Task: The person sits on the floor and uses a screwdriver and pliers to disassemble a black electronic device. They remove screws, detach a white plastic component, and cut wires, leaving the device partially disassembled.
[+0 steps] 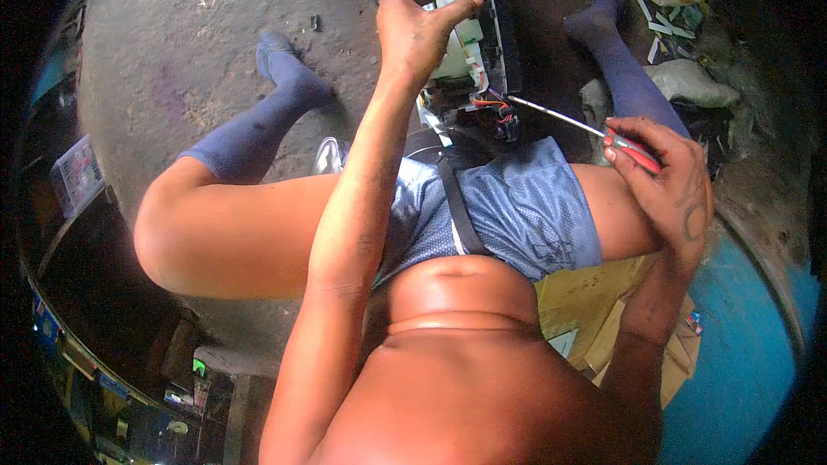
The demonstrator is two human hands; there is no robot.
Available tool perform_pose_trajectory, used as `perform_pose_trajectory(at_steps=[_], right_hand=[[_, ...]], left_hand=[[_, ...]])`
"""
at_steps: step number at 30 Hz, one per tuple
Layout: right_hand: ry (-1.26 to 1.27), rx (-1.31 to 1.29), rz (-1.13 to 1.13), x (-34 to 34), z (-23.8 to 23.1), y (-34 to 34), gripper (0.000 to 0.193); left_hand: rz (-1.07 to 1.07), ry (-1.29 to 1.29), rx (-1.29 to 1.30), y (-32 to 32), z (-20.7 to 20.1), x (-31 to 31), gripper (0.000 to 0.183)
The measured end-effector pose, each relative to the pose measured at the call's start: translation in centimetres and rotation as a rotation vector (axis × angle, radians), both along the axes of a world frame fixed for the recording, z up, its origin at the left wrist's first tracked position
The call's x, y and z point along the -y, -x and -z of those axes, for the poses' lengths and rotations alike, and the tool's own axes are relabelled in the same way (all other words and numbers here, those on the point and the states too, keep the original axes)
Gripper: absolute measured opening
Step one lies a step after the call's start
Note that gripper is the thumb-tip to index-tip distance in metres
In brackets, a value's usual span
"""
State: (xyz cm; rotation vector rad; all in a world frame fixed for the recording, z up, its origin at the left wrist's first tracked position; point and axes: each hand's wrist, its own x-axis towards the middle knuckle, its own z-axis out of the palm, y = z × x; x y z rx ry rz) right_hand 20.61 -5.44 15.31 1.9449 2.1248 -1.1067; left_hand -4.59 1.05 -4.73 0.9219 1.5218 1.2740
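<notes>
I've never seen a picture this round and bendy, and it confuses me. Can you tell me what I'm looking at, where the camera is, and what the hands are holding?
The camera sits on a person's head and looks down, so you see their own body, legs in blue socks and two arms. Its lens is very wide, which bends the edges into a round shape.

The person sits on a grey concrete floor with a piece of cardboard beside them.

The left hand reaches forward and grips a white and black plastic part, something with small coloured wires hanging from it. I can't tell exactly what machine it comes from.

The right hand holds a screwdriver with a red handle. Its thin metal shaft points toward the wires.

Scraps and rubbish lie on the floor at the top right.
</notes>
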Motion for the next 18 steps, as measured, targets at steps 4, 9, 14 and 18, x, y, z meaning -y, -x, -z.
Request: perform_pose_trajectory(at_steps=[4, 9, 14, 18], right_hand=[[-0.029, 0.091, -0.043, 1.0, 0.1, -1.0, 0.031], [-0.041, 0.072, -0.009, 1.2, 0.3, -1.9, 0.026], [0.019, 0.139, 0.011, 0.5, -0.5, -1.6, 0.025], [-0.246, 0.064, -0.105, 2.2, 2.9, -3.7, 0.031]], left_hand=[[0.043, 0.134, 0.024, -1.8, -2.6, -0.5, 0.052], [0.122, 0.133, -0.115, -2.6, -2.3, -0.7, 0.064], [0.138, 0.011, -0.197, -2.5, 1.6, -1.0, 0.061], [0.174, 0.176, -0.241, -1.8, 0.4, 0.2, 0.073]])
